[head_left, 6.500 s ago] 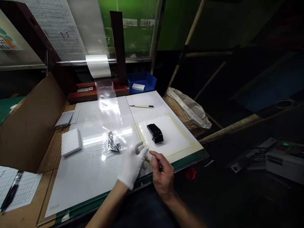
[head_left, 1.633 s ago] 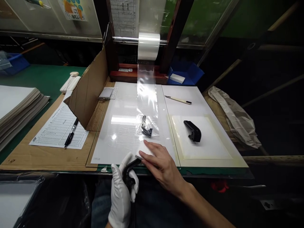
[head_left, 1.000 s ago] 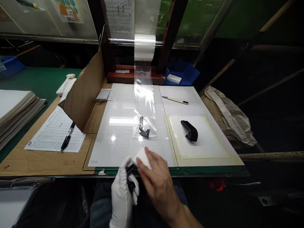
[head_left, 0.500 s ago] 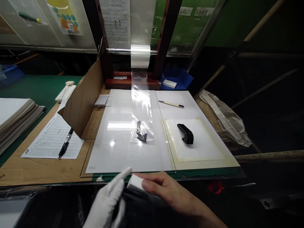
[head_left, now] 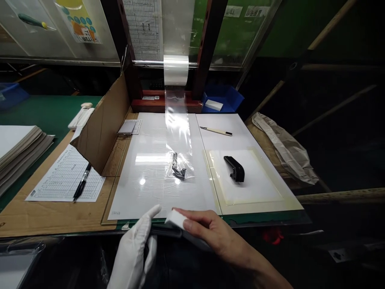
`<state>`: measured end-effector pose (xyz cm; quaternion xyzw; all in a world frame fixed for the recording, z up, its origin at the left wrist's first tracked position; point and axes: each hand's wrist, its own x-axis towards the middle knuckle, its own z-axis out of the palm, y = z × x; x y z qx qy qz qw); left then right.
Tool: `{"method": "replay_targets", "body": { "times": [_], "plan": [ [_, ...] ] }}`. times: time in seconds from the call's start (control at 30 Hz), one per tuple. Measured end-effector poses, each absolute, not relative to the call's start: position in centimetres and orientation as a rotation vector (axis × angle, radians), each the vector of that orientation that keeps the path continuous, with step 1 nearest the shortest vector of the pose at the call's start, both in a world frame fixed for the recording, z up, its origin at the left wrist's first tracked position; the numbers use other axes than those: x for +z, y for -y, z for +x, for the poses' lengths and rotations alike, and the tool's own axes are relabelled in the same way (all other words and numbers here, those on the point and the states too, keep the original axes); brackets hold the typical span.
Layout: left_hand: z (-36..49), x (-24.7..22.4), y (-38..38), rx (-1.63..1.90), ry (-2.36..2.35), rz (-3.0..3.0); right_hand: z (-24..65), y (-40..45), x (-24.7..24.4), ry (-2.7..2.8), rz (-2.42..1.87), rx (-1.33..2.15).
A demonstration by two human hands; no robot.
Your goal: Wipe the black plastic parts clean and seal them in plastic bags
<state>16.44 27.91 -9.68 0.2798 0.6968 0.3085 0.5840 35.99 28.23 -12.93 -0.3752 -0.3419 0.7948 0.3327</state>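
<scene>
Hands sit just past the near edge of the glossy white board (head_left: 141,192). We note the gloved left hand (head_left: 132,253) in white cotton, fingers raised and slightly parted, and the bare right hand (head_left: 213,228), fingers curled over a white foam block (head_left: 174,219) and pinching it. The block rests against a slim black moulded piece (head_left: 165,230), whose long axis runs left to right, low between both hands. Its left end meets the glove, though we cannot tell whether the glove grips it. Its right end passes beneath the block, putting the right hand nearer that end; the piece is dim there and partly hidden.

Far of the hands, a clear plastic bag (head_left: 179,166) holding a black part lies on a transparent film strip (head_left: 179,128) drawn from an overhead roll (head_left: 176,70). To the right, a curved black plastic piece (head_left: 234,168) sits on a white pad (head_left: 245,180), with a pale-handled craft knife (head_left: 215,131) beyond it. To the left, a brown cardboard screen (head_left: 102,128) stands between the board and a printed form (head_left: 66,178) with a black pen (head_left: 82,182).
</scene>
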Motion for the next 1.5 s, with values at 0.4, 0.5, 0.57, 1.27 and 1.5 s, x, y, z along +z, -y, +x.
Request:
{"method": "replay_targets", "body": {
  "times": [0.4, 0.5, 0.57, 1.27, 1.5],
  "plan": [
    [17.3, -13.9, -26.5, 0.648, -1.425, 0.310, 33.5, -27.5, -16.6, 1.823, -1.160, 0.672],
    [17.6, -14.6, -26.2, 0.675, -1.426, 0.301, 34.4, -28.1, -16.6, 1.982, -1.159, 0.566],
    [17.8, -14.7, -26.0, 0.689, -1.422, 0.294, 34.4, -28.1, -16.8, 1.985, -1.219, 0.550],
    [16.4, -14.3, -25.5, 0.637, -1.148, 0.217, 35.1, -28.3, -16.5, 1.992, -1.249, 0.774],
    [15.9, -14.9, -25.0, 0.632, -1.299, 0.239, 35.7, -28.4, -16.3, 1.991, -1.231, 0.898]
  ]
}}
